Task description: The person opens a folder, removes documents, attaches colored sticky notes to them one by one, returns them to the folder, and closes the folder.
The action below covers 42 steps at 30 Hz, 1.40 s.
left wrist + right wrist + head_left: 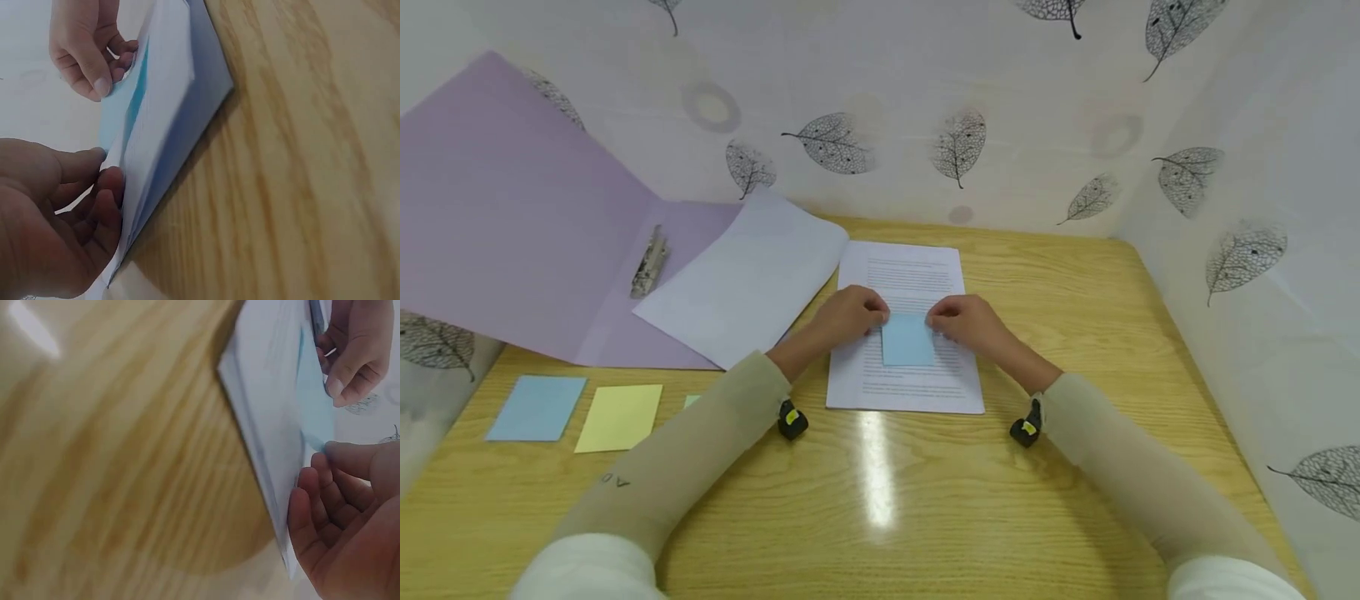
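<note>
A blue sticky note (907, 342) lies over the lower middle of a printed page on a stack of paper (917, 397). My left hand (852, 314) pinches the note's upper left corner between thumb and finger. At the upper right corner my right hand (970, 323) pinches it the same way. In the right wrist view the blue sticky note (314, 403) tilts up from the page along the edge between the two hands. The other fingers of my left hand (62, 219) curl close over the paper in the left wrist view.
An open purple folder (512, 200) with a metal clip (650, 262) stands at the left, a turned-over sheet (745, 275) lying across it. Near the left front are a second blue note (537, 408), a yellow note (619, 417) and a partly hidden green note (691, 400).
</note>
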Each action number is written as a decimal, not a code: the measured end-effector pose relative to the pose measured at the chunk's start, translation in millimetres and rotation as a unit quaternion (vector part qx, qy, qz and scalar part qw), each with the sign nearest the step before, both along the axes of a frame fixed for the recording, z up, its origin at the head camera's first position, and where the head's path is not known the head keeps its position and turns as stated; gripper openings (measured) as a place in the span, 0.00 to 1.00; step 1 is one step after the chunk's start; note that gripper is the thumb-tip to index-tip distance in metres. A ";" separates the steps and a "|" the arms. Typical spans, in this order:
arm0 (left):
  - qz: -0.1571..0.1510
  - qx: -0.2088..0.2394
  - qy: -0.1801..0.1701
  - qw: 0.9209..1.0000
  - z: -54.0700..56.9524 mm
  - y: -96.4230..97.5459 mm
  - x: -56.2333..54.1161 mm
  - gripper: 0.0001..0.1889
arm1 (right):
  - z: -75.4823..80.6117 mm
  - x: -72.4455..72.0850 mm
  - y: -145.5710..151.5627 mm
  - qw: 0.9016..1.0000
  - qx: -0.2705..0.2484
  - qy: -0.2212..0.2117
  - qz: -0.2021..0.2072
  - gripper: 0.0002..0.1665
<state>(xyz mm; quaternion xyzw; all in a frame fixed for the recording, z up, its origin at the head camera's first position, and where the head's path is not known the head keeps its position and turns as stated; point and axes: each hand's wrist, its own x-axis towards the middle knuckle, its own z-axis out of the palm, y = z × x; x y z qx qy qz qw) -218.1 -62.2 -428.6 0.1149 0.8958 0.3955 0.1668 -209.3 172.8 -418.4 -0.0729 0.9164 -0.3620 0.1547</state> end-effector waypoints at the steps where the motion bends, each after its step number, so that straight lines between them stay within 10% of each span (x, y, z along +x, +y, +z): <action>1: 0.001 -0.015 0.005 1.000 -0.9 1.1 -0.6 0.09 | -2.0 -0.5 0.0 1.000 0.005 0.004 0.006 0.11; 14: 0.006 -0.111 0.042 0.993 -2.0 8.6 -1.2 0.06 | -7.1 -1.1 -7.3 0.992 0.104 0.060 0.037 0.11; 25: 0.002 -0.152 0.046 0.987 -0.1 14.6 -10.5 0.12 | -4.4 -14.4 -30.2 0.976 0.212 0.037 0.034 0.32; 35: -0.001 -0.130 0.040 0.991 -6.0 11.0 -14.6 0.06 | 1.4 -17.8 -12.4 0.978 0.210 -0.006 0.020 0.27; 42: -0.014 -0.028 -0.006 0.999 -11.7 -3.0 -15.6 0.09 | 3.4 -18.6 18.4 0.978 0.210 -0.009 0.012 0.30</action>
